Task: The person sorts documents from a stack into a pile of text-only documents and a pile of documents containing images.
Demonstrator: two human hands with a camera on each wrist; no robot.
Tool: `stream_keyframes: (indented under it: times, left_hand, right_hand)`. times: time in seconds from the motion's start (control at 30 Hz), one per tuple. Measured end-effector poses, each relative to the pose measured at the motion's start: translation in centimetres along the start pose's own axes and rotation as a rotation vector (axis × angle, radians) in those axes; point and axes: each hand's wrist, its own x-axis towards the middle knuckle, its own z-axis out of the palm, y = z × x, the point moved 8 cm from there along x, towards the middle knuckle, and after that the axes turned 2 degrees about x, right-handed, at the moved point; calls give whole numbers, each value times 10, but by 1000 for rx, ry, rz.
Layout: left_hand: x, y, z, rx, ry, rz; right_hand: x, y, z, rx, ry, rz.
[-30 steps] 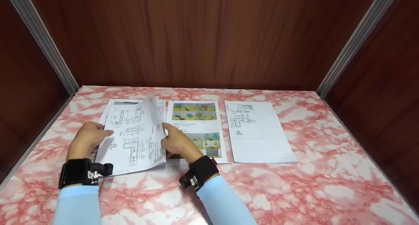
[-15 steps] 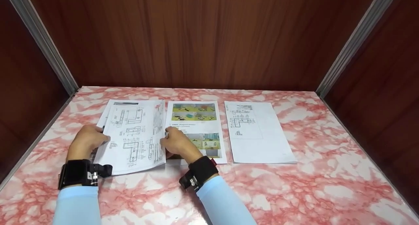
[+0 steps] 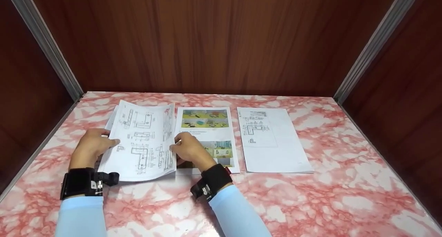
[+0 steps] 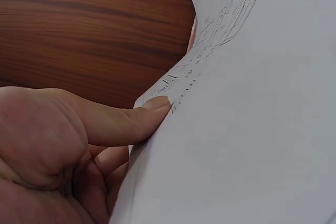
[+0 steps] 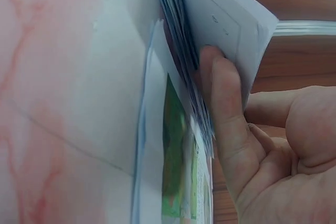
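A stack of paper sheets (image 3: 127, 161) lies at the left, its top sheets printed with technical drawings of an L-shaped part. My left hand (image 3: 93, 145) pinches the stack's left edge, thumb on top and fingers beneath; the left wrist view shows the thumb pressing the bent paper. At the stack's right edge my right hand (image 3: 189, 149) pinches several lifted sheets (image 5: 231, 24) between thumb and fingers. More sheets of the stack stay below that hand in the right wrist view. The upper sheets bow up slightly.
Right of the stack lies a page with colour photos (image 3: 205, 118), partly covered by the right hand. Farther right is a sheet with a small drawing (image 3: 276, 154). All rest on a red-and-white marbled table (image 3: 310, 202), with brown wood panels (image 3: 221, 40) behind and beside it.
A curled page at the stack's upper right has come down flat. The upper sheets then rose at the top left, and the left hand shifted slightly with them.
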Motion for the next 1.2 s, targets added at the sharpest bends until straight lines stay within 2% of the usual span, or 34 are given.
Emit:
stream_keyframes:
  times: [0.13, 0.37, 0.53, 0.7, 0.8, 0.9, 1.0, 1.13, 1.2]
  left_hand:
    - [-1, 4, -1, -65, -15, 12]
    - [-3, 11, -8, -69, 51, 52]
    - [-5, 16, -11, -121, 71, 60]
    - [-7, 23, -5, -156, 59, 50]
    - [-6, 28, -1, -172, 80, 49]
    - [-6, 38, 11, -212, 125, 84]
    - [-7, 58, 32, -249, 145, 149]
    - [-7, 102, 72, -302, 159, 249]
    - [-7, 125, 95, -334, 163, 273]
  right_hand:
    - [-3, -2, -5, 23, -3, -17]
    - [-7, -6, -17, 54, 12, -34]
    - [-9, -10, -29, 74, 21, -31]
    - [-13, -10, -43, 60, 47, -39]
    - [-13, -10, -50, 61, 41, -49]
    - [-14, -4, -63, 50, 24, -50]
    - [-18, 4, -87, -2, 15, -55]
    - [-32, 19, -144, -95, 38, -47]
    - [-43, 29, -175, -108, 57, -29]
